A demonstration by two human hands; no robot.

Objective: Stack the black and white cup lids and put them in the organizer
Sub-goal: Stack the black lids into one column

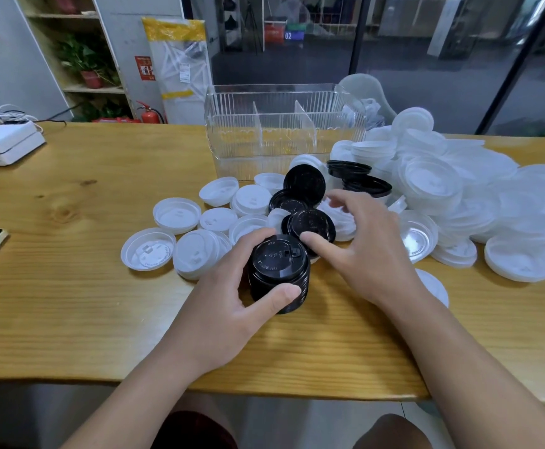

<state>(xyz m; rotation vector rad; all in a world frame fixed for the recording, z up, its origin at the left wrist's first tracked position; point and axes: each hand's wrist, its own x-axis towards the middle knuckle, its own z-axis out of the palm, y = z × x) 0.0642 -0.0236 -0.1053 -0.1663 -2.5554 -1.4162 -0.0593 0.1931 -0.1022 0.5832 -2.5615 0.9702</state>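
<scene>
My left hand (232, 306) wraps around the stack of black lids (279, 273), thumb in front and fingers behind. The stack stands on the table (70, 312), near the clear organizer (284, 131). My right hand (362, 241) is spread loose, holding nothing, over a loose black lid (311, 223) just behind the stack. I think these lids are light, thin and bendy. I should pinch one by its rim, softly, so it does not pop away.

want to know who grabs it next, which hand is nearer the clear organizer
Right. The right hand reaches over the loose lids just before the organizer; the left hand sits nearer the person, gripping the black lid stack.
</scene>
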